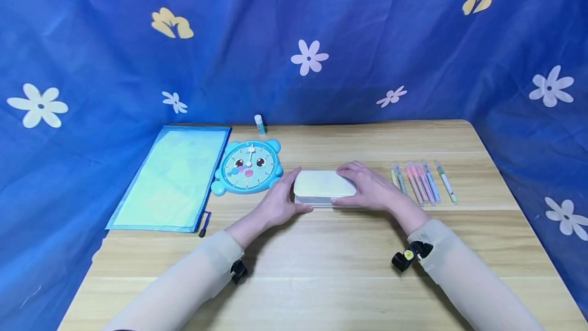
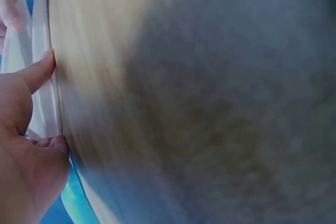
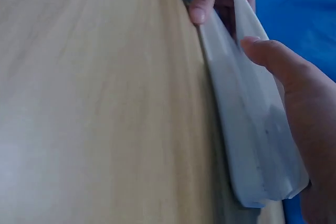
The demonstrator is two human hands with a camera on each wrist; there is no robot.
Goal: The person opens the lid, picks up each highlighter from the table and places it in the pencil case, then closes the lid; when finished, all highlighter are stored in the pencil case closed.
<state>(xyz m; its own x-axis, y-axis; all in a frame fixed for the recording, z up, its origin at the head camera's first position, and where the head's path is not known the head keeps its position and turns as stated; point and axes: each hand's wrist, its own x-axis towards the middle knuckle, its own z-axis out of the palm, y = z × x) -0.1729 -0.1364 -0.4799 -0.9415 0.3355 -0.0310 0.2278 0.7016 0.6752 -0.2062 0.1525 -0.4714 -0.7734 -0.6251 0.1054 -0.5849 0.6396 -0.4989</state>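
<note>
Gripping left end of white box, thumb and fingers curled: left hand. Right hand holds lid between thumb and fingers; lid tilted, gaping toward left. Box near middle of table, toward far edge; blue clock beside left hand.

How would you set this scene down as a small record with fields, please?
left hand: grips white case
right hand: grips the case's lid
lid: tilted against base
left of case: toy clock, then blue-edged pouch
beyond clock: small capped tube
right of case: pens
surface: wooden table
</note>
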